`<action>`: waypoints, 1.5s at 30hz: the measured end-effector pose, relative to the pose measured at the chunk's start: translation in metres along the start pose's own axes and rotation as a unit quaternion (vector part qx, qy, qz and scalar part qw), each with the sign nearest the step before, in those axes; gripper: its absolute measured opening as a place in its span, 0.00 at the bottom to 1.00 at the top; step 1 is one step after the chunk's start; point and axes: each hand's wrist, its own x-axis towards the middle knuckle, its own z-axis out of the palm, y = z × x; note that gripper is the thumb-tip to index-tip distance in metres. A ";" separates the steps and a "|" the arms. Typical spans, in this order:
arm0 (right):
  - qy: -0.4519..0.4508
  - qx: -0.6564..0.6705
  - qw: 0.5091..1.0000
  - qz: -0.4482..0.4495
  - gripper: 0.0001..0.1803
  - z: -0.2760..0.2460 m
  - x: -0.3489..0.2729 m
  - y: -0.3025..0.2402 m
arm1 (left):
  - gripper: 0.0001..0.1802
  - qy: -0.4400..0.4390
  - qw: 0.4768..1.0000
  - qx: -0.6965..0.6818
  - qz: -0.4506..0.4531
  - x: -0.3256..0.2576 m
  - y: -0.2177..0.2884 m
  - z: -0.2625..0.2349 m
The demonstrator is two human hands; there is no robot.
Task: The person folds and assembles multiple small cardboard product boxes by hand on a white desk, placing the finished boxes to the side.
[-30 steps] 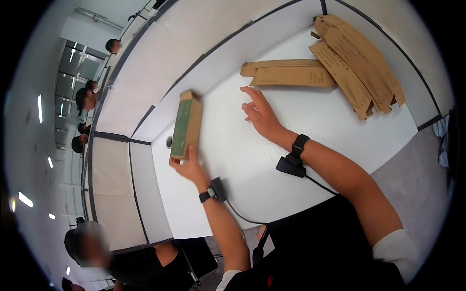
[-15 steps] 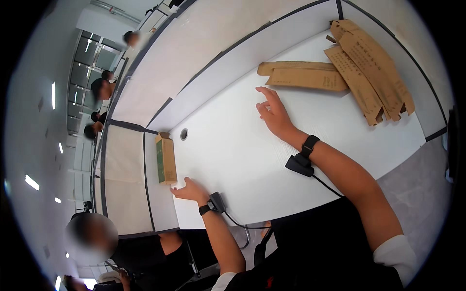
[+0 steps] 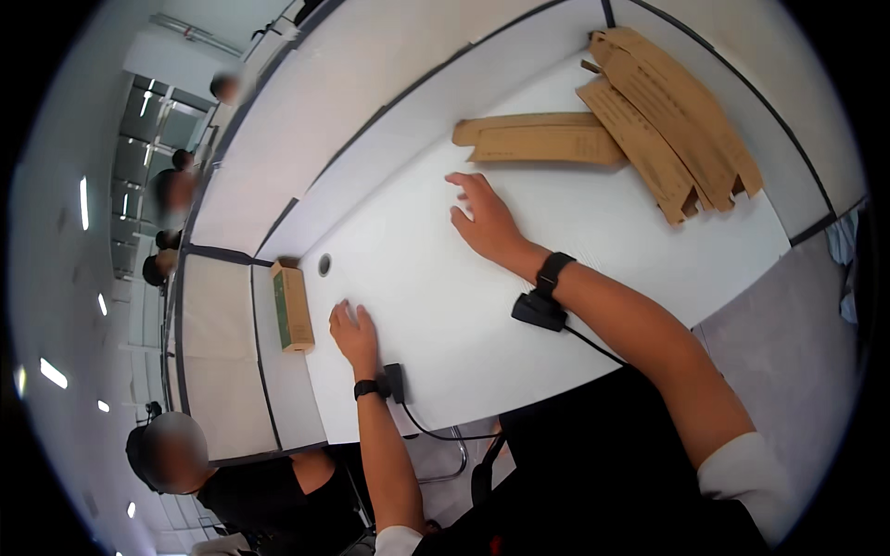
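My left hand [image 3: 354, 335] is held above the white table [image 3: 408, 306], fingers apart and nothing in them. To its left, against the low side panel, stands a folded-up brown cardboard box [image 3: 295, 310] with a green side; the hand is apart from it. My right hand [image 3: 487, 221] is over the middle of the table, its fingers loosely bent and spread, holding nothing. Just beyond it lies a flattened cardboard box [image 3: 547, 144]. Farther right, several more flattened cardboard boxes [image 3: 681, 120] overlap in a pile.
Fabric-covered partitions [image 3: 371, 74] with dark edging enclose the table's far and left sides. A round cable hole [image 3: 324, 265] is set in the tabletop near the box. Black wrist units with cables hang from both my wrists. Another person [image 3: 269, 496] sits beyond the left partition.
My left hand has turned away from the standing box, and its fingers now point toward the far side of the table. The whole view has shifted slightly; the right hand stays about where it was.
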 end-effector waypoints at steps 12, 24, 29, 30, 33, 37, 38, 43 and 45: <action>0.050 -0.597 0.801 -0.016 0.38 -0.079 0.041 0.014 | 0.30 -0.034 0.994 -0.024 0.102 -0.012 0.117 0.028; -0.305 -0.499 0.810 0.054 0.44 -0.061 0.043 -0.044 | 0.31 -0.034 0.996 -0.009 0.083 -0.020 0.114 0.032; -0.207 -0.526 0.822 -0.063 0.47 -0.044 0.007 -0.034 | 0.31 -0.049 0.987 -0.019 0.154 -0.024 0.148 0.040; -0.211 -0.528 0.821 -0.057 0.47 -0.044 0.010 -0.026 | 0.32 -0.065 0.977 -0.074 0.189 -0.026 0.166 0.043; -0.260 -0.524 0.810 0.035 0.51 -0.034 0.033 -0.054 | 0.28 -0.171 0.953 -0.208 0.137 -0.010 0.205 0.051; -0.258 -0.183 0.934 0.165 0.50 -0.043 0.059 -0.034 | 0.33 -0.107 0.757 -0.645 0.025 0.013 0.226 0.047; -0.317 -0.066 0.934 0.154 0.42 -0.047 0.060 -0.016 | 0.35 -0.114 0.772 -0.625 0.014 0.014 0.233 0.044; -0.216 0.230 0.926 0.206 0.33 -0.054 0.036 -0.003 | 0.45 -0.100 0.879 -0.456 0.091 0.009 0.234 0.034; -0.220 0.294 0.901 0.232 0.37 -0.056 0.032 -0.010 | 0.47 -0.124 0.851 -0.508 0.042 0.005 0.230 0.041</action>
